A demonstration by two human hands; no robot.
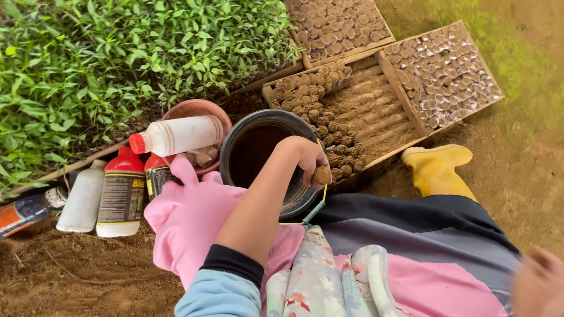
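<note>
My left hand (306, 157) reaches forward over the near rim of a black bucket (235, 141) and pinches a small brown soil plug (321, 175) in its fingers. Its sleeve is blue with a black cuff. Just beyond the hand, a wooden tray (376, 120) is partly filled with rows of similar soil plugs (311, 97). My right hand (537, 285) shows only as a blur at the lower right corner, above my lap; whether it holds anything is unclear. A pink rubber glove (188, 214) lies on my lap under the left arm.
A dense bed of green seedlings (117, 58) fills the upper left. Several bottles (120, 194) stand or lie by a pink bowl (197, 108) left of the bucket. More plug-filled trays (446, 73) sit at the back. My yellow boot (437, 167) rests on bare soil.
</note>
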